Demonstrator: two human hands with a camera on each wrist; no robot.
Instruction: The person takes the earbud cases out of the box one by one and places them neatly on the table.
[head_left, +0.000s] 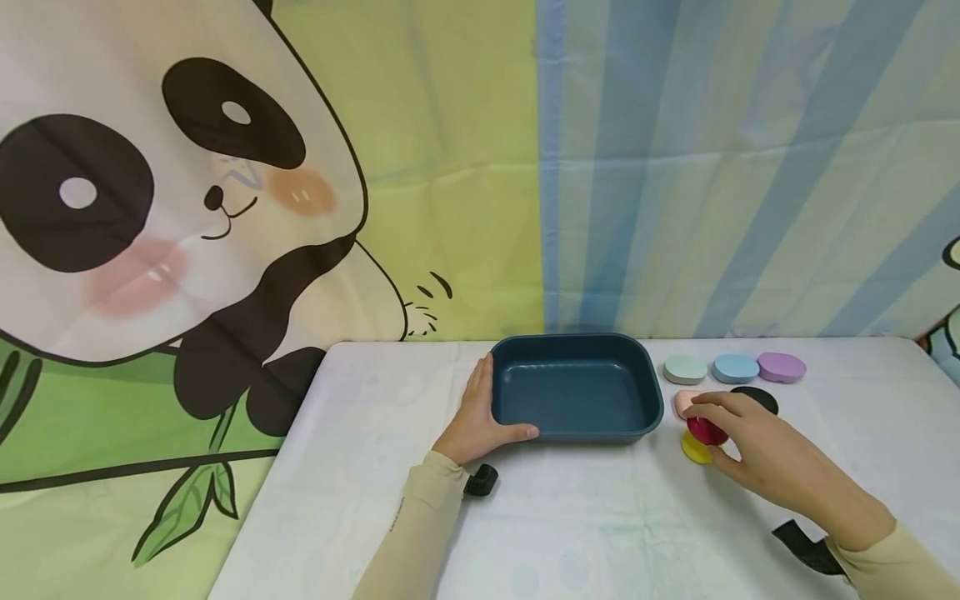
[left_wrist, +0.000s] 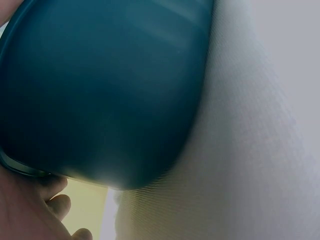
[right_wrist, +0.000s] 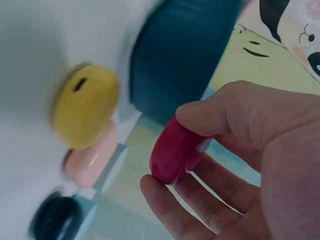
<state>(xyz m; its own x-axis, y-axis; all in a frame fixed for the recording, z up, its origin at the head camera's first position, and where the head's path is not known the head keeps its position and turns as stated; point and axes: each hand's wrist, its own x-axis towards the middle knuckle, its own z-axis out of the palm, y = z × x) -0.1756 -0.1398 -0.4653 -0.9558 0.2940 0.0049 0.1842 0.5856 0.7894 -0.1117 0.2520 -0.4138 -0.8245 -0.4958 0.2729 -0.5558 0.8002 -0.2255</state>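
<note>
A deep blue-green rectangular tub [head_left: 577, 392] stands at the table's back edge. At its near left corner my left hand [head_left: 480, 417] holds it, thumb along the front rim and fingers along the left side. My right hand [head_left: 757, 454] pinches a small glossy red oval piece [right_wrist: 175, 150] between thumb and fingertips, right of the tub. Close by the red piece lie a yellow oval [right_wrist: 87, 107] with a dark mark, a pink one [head_left: 684, 404], partly hidden in the head view, and a black one [head_left: 759, 398], partly behind my hand.
Behind these, a row of mint [head_left: 685, 369], light blue [head_left: 735, 368] and purple [head_left: 782, 367] ovals lies on the white table [head_left: 585, 525]. A cloth backdrop [head_left: 465, 167] with a panda print hangs behind the table. Black straps [head_left: 810, 550] show by both wrists.
</note>
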